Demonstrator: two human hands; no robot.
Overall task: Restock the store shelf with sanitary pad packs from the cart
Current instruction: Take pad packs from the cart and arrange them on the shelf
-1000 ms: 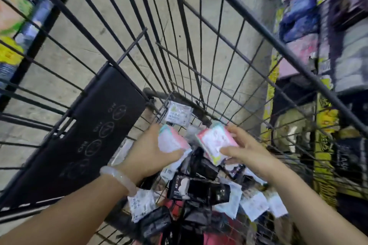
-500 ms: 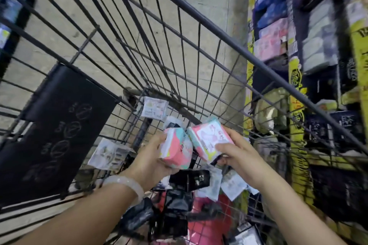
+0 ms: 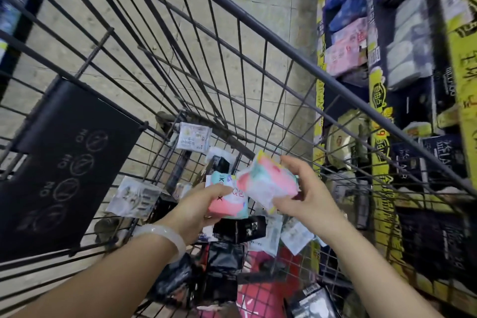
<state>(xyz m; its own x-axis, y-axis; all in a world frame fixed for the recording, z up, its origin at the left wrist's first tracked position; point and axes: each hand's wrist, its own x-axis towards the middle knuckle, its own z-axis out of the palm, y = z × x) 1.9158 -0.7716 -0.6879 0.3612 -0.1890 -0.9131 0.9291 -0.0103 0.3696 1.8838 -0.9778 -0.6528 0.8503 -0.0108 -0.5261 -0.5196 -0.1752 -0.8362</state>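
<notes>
Two pink packs are held above the cart point(image 3: 258, 41): left hand point(image 3: 198, 210) grips one pack point(image 3: 229, 201), right hand point(image 3: 307, 196) grips the other pack point(image 3: 268, 183), lower centre.

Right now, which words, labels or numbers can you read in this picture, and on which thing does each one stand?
"NO", repeated beside crossed circles: black panel on the cart.
"K" and "X": pink and teal pack held by the left hand.
Pack in the right hand: blurred, unreadable.
Yellow shelf strips and other packs: blurred or too small.
</notes>
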